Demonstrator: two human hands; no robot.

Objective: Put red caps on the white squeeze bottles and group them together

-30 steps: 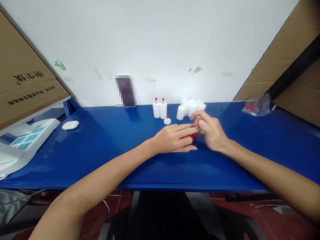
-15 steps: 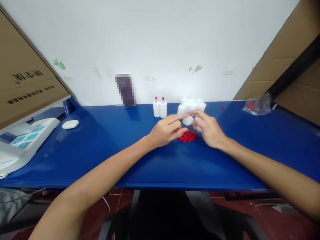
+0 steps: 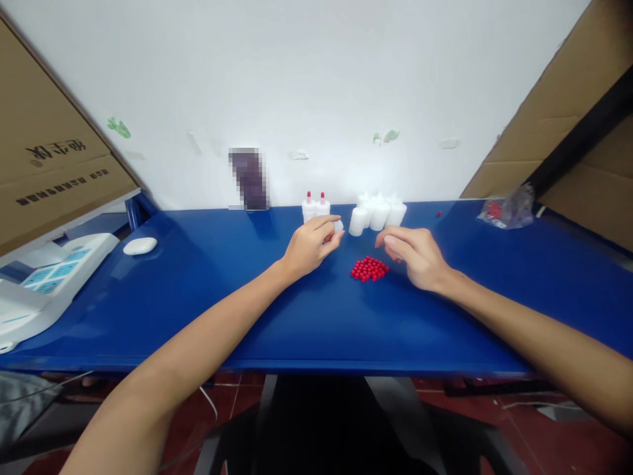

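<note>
My left hand (image 3: pixel 310 249) is closed round a small white bottle (image 3: pixel 339 225), and only a bit of white shows past the fingers. Behind that hand stand two white bottles (image 3: pixel 322 206) with red tips, their lower parts covered. My right hand (image 3: pixel 417 257) is curled with thumb and fingers together; what it holds, if anything, is hidden. It hovers to the right of a pile of small red caps (image 3: pixel 368 269) on the blue table. Just beyond it stands a group of white bottles (image 3: pixel 379 214) without red tips.
A clear plastic bag (image 3: pixel 509 210) with red pieces lies at the right on the blue table (image 3: pixel 297 330). One red piece (image 3: pixel 439 214) lies alone near the wall. To the left are a white case (image 3: pixel 140 246) and a white power strip (image 3: pixel 74 270). Cardboard (image 3: pixel 59 152) flanks the table.
My left hand has moved left, away from my right hand, taking the white bottle along. The red pile is now uncovered. My right hand has stayed in nearly the same place.
</note>
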